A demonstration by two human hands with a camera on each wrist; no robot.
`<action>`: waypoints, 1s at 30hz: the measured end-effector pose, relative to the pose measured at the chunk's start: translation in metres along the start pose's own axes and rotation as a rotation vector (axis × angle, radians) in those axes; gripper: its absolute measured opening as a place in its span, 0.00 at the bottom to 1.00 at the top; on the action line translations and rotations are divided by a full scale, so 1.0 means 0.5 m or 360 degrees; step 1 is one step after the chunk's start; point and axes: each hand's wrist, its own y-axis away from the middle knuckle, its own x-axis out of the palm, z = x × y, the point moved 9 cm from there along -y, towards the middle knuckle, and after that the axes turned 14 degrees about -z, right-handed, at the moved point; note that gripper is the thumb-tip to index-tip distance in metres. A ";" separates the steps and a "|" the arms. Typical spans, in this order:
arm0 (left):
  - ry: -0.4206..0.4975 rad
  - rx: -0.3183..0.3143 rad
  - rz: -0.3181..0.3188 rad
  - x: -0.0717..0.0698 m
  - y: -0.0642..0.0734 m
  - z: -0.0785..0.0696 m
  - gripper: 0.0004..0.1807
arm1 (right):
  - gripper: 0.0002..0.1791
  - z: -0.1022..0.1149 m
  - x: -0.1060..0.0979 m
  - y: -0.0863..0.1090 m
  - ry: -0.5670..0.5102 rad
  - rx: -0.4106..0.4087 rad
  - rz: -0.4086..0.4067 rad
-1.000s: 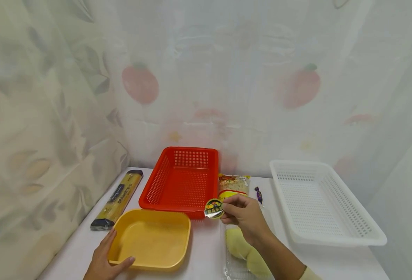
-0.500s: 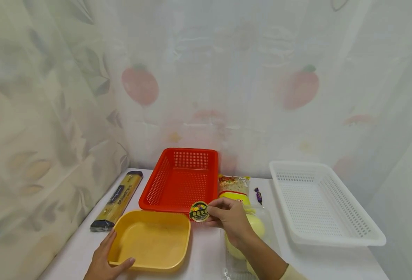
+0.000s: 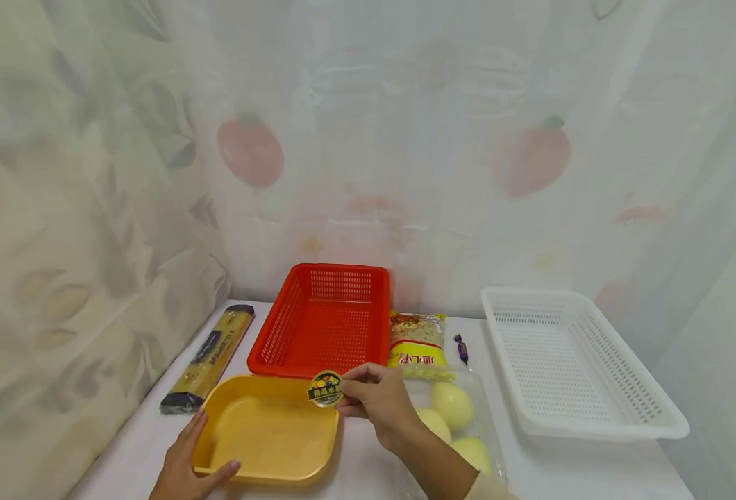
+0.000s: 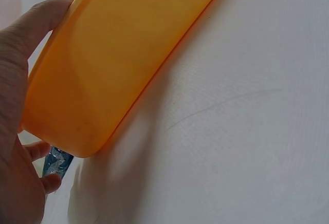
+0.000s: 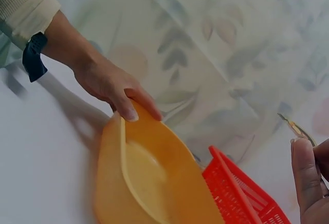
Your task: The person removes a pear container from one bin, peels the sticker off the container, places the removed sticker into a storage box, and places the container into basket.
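My right hand [image 3: 377, 403] pinches a round label sticker [image 3: 325, 389] between thumb and fingers. The sticker is black and gold with fruit pictures and overlaps the basin's far right corner in the head view; the right wrist view shows it nearly edge-on. My left hand [image 3: 183, 462] grips the left end of a yellow plastic basin [image 3: 268, 479], thumb at the near rim and fingers along the left side. In the left wrist view the basin's outer wall [image 4: 108, 64] fills the upper part. Beneath my right forearm lies a clear plastic container [image 3: 489, 423] with several pale yellow-green round fruits [image 3: 452, 406].
Behind the basin stands a red slotted basket [image 3: 339, 333]. A white slotted basket [image 3: 574, 368] is at the right. A spaghetti pack [image 3: 212, 357] lies at the left, a yellow-labelled food bag [image 3: 416, 340] beside the red basket, and a purple-wrapped candy [image 3: 462, 349] right of the bag.
My right hand has moved left with the sticker, from beside the red basket to the basin's far right corner. More of the fruit container now shows. My left hand and the basin have stayed put.
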 end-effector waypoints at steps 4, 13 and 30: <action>-0.0001 -0.0011 0.0002 0.000 0.000 0.004 0.68 | 0.09 -0.021 0.024 0.001 0.0014 0.0031 -0.0012; 0.0001 -0.0002 -0.0011 -0.002 0.002 0.004 0.67 | 0.05 -0.054 0.060 0.002 0.0013 0.0069 -0.0021; 0.0039 0.0169 -0.0136 -0.010 0.009 -0.009 0.64 | 0.04 -0.127 0.095 -0.010 0.0051 0.0141 -0.0095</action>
